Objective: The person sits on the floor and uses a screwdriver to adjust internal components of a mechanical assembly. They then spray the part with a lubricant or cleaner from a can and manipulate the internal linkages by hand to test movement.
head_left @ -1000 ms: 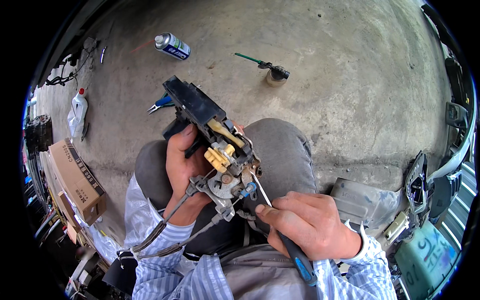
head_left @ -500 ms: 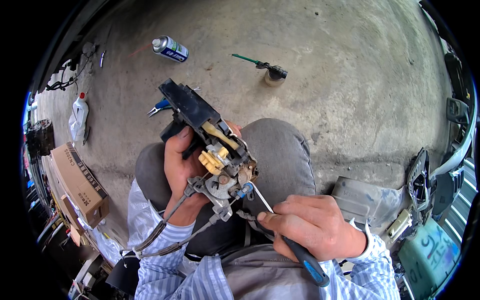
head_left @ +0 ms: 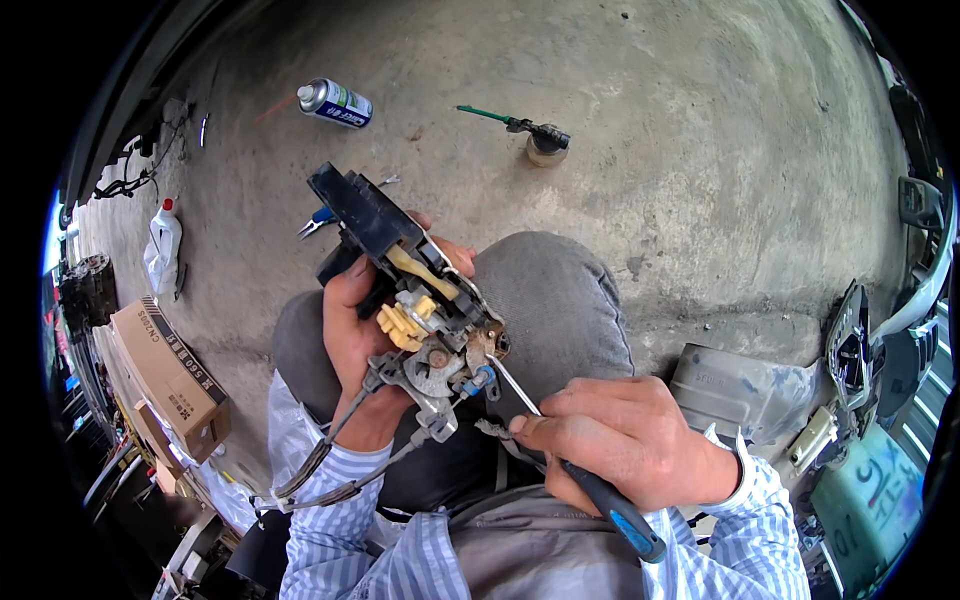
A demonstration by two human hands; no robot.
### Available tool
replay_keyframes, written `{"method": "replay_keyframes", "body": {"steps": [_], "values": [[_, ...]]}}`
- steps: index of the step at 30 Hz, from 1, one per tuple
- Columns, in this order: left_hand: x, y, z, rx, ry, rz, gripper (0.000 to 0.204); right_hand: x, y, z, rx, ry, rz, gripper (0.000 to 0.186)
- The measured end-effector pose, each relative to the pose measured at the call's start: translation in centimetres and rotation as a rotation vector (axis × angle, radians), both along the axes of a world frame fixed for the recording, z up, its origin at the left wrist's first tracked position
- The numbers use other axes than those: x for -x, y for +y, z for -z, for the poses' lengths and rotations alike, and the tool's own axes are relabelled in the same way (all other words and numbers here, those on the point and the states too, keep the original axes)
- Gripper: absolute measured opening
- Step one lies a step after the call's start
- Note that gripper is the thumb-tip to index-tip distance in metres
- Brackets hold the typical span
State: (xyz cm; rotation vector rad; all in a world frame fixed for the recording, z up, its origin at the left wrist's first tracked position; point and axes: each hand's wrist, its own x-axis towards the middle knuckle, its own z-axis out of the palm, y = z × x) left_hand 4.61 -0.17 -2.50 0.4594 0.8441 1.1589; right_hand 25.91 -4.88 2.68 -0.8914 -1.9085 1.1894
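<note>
While the left hand (head_left: 352,345) grips a black-and-metal latch-like mechanism (head_left: 412,298), held tilted above the lap, the right hand (head_left: 632,445) at 4 o'clock from it is closed round a screwdriver (head_left: 605,500). Tip is at the mechanism's lower end, right by a blue fitting (head_left: 482,380); exact contact too small to tell.

Clock from mechanism. Two cables (head_left: 350,488) trail off to 7 o'clock, across the left sleeve (head_left: 345,520). Mechanism blocks most of the left fingers and part of the blue-handled pliers (head_left: 320,220) on the floor (head_left: 700,200) at 10. Grey-trousered right knee (head_left: 548,295) is just beside it at 3.

Further out: spray can (head_left: 340,104) lying at 11; green-stemmed tool (head_left: 484,113) at 1, its dark end over a round pot (head_left: 546,152); white bottle with red cap (head_left: 162,252) at 9; brown cardboard box (head_left: 168,365) at 8, parts cluttered round it. Grey panel (head_left: 745,395) between 3 and 4, well apart; greenish marked panel (head_left: 868,495) at 4, by the rim.
</note>
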Motion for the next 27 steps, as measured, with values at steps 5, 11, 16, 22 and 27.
{"method": "replay_keyframes", "body": {"steps": [5,11,16,22,27], "values": [[0.0,0.1,0.0,-0.037,0.007,0.03,0.049,-0.1,0.6,0.6,-0.025,-0.017,0.021,0.036],[0.8,0.3,0.6,0.012,-0.069,0.045,0.05,-0.2,0.4,0.2,-0.038,-0.03,-0.024,0.037],[0.5,0.3,0.4,0.026,-0.076,0.034,0.05,-0.4,0.1,0.0,-0.057,-0.078,-0.021,0.034],[0.4,0.3,0.7,-0.048,-0.028,0.049,0.05,-0.1,0.7,0.4,-0.046,-0.087,-0.008,0.033],[0.6,0.5,0.7,0.001,-0.073,0.048,0.051,-0.2,0.8,0.4,-0.044,-0.047,-0.014,0.036]]}}
